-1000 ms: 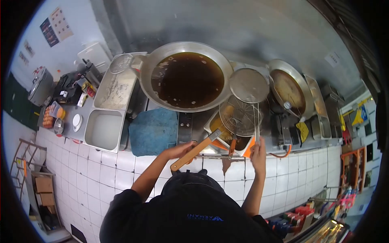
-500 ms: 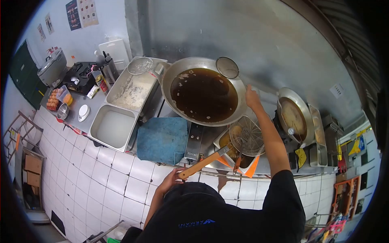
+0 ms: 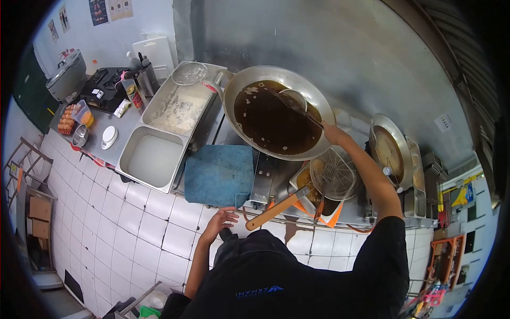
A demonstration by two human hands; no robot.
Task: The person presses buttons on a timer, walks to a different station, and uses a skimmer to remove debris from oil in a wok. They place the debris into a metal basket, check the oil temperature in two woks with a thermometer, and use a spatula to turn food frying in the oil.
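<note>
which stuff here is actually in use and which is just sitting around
In use:
- right hand, gripping the skimmer handle
- fine-mesh skimmer, dipped in the oil
- big wok of dark oil

Lying about:
- wire strainer with wooden handle, left hand open just short of it
- blue cloth
- flour tray
- empty steel tray
- second wok

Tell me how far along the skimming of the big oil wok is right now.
Under way. The right hand holds the fine mesh skimmer, its bowl dipped in the dark oil of the large wok. Bits float near the wok's far left edge, so clearing is left. The left hand hangs free beside the wooden handle of the wire spider strainer, which rests unused over a tray.
</note>
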